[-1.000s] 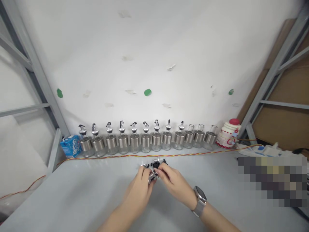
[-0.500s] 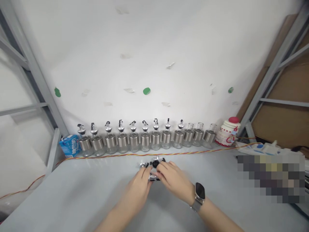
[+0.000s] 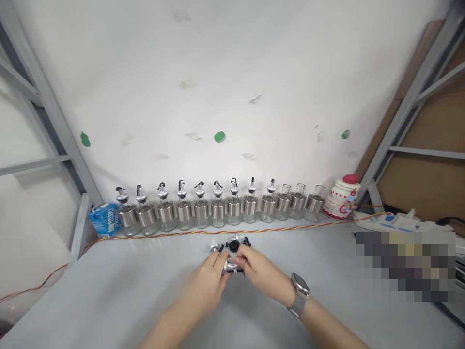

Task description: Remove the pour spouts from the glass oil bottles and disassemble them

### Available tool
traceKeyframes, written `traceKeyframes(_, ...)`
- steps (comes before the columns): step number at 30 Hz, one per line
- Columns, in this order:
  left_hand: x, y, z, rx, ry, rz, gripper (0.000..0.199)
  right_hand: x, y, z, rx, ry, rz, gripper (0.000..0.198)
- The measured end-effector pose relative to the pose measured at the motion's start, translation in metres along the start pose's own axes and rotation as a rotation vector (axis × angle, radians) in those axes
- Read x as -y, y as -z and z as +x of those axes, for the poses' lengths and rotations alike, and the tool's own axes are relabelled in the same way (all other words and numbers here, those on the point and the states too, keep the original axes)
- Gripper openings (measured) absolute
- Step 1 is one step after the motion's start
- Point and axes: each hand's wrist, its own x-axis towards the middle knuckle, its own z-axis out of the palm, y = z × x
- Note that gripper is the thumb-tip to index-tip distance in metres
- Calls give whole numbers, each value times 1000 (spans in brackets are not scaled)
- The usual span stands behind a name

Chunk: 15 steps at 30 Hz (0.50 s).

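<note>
Between my hands, just above the grey table, is a silver bottle pourer spout [image 3: 230,266] with a black lever along its lower side. My left hand [image 3: 210,274] is closed around its wide end. My right hand [image 3: 256,269] pinches the narrow end with thumb and fingers. Behind my fingers lie other pourer spouts: a silver one [image 3: 215,247] on the left and one with a black base [image 3: 234,245] facing me. My fingers hide part of the held spout.
A row of glass bottles with steel sleeves [image 3: 218,209] stands along the wall, most topped with pourers; three at the right have bare necks. A blue carton [image 3: 105,219] and a white-and-red jar [image 3: 340,198] flank them. A twisted wire [image 3: 189,233] crosses the table [image 3: 109,291].
My right hand has drawn in its fingers and turned slightly at the wrist, gripping the spout's narrow end. More of the silver spout shows now. My left hand has barely moved.
</note>
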Motion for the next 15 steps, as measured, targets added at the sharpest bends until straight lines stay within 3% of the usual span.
traceKeyframes(7,4,-13,-2,-119,-51,158,35,-3,-4,2,-27,62,-25,28)
traceKeyframes(15,-1,-4,-1,-48,-21,-163,33,6,2,-3,-41,65,-68,22)
